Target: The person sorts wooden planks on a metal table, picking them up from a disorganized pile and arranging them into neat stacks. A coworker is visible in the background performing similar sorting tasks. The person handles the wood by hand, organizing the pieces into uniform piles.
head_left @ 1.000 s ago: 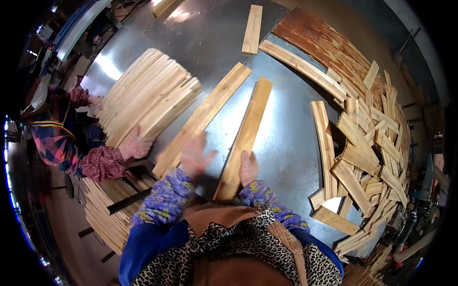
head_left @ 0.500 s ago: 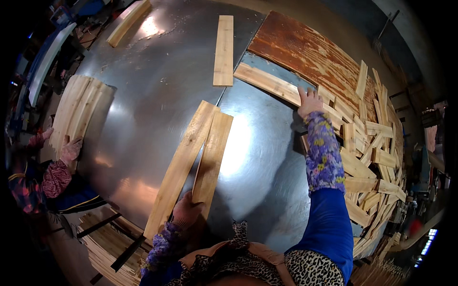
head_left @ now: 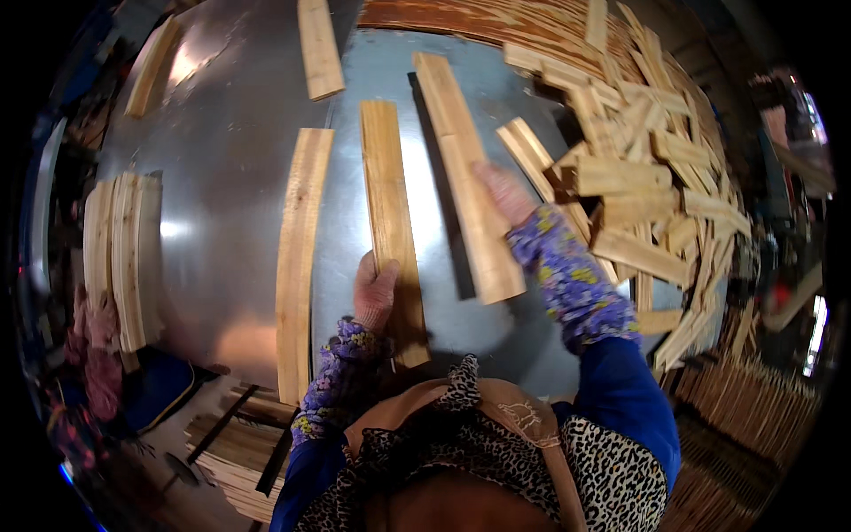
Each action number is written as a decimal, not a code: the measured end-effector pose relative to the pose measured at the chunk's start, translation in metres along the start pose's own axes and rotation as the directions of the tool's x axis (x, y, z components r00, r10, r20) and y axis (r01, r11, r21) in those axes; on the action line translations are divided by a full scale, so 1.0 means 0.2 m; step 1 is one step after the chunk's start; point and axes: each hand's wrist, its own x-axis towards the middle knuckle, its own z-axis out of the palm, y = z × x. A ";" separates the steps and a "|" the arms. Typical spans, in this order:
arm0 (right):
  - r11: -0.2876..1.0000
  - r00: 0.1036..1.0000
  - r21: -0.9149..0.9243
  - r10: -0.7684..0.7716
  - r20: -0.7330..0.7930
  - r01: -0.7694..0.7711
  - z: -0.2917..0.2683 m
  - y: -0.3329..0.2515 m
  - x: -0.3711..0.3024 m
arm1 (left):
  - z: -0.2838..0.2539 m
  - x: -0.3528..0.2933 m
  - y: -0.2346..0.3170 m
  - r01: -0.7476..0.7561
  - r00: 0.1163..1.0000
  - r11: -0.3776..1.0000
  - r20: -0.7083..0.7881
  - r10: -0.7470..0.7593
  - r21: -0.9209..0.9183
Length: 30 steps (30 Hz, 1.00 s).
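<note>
Planks of pale wood occupy both of the person's bare hands over a grey, shiny sheet-metal tabletop (head_left: 213, 195). The left hand (head_left: 374, 293) grips a long, flat, honey-coloured wooden plank (head_left: 388, 186) near its lower end, thumb across the upper face and fingers along the left edge; the fingertips' undersides are hidden. That plank lies lengthwise in front of the body. The right hand (head_left: 503, 191) pinches a long, pale yellow wooden plank (head_left: 452, 146) at the middle of its right edge; how far the fingers reach beneath it cannot be told. This second plank slants, its near end further right, with a dark strip along its left side.

To the left of the left hand, just beside the honey-coloured one, rests a slim, light-brown wooden plank (head_left: 301, 248). Past the right hand spreads a jumbled heap of short, pale wooden boards (head_left: 629, 182), and beyond it runs a worn, reddish-brown wooden panel (head_left: 461, 16). At the far left, a co-worker's hands (head_left: 99, 319) are at the near end of an upright-looking bundle of pale wooden strips (head_left: 120, 248).
</note>
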 end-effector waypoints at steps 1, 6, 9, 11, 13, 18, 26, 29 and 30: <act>0.992 0.999 0.120 0.043 -0.025 -0.039 0.08 0.08 -0.12 | 0.05 0.00 0.00 -0.019 0.997 0.995 0.068 0.026 -0.098; 0.368 0.999 -0.930 0.020 0.029 0.019 0.25 0.36 -0.29 | 0.26 -0.05 0.08 0.184 0.965 0.976 0.212 -0.156 -0.119; -0.261 0.732 -0.926 -0.568 0.376 0.273 -0.09 0.18 -0.23 | 0.24 -0.07 0.09 0.111 0.954 0.989 0.268 -0.133 0.099; 0.142 0.618 -0.990 -0.776 -0.125 -0.021 -0.33 -0.16 -0.10 | 0.21 -0.06 -0.01 0.186 0.981 0.918 -0.016 -0.193 0.350; 0.014 0.699 -0.897 -0.621 -0.355 -0.442 -0.45 -0.57 -0.11 | 0.24 -0.08 0.12 0.241 0.970 0.940 -0.046 -0.237 0.240; 0.187 0.593 -0.773 -0.542 -0.595 -0.606 -1.00 -0.22 -0.20 | 0.31 -0.10 0.28 0.151 0.989 0.734 -0.102 -0.112 0.662; 0.306 0.495 -0.782 -0.636 -0.592 -0.543 -1.45 0.66 -1.07 | 0.05 -0.07 -0.16 0.073 0.997 0.863 -0.057 -0.052 0.500; 0.532 0.362 -0.436 -0.244 -0.900 -0.725 -1.54 0.58 -1.15 | -0.02 -0.11 0.07 0.176 0.984 0.811 -0.100 -0.145 0.557; 0.543 0.358 -0.431 -0.241 -0.902 -0.721 -1.73 0.65 -1.16 | -0.20 -0.08 -0.16 0.090 0.989 0.784 -0.149 0.003 0.614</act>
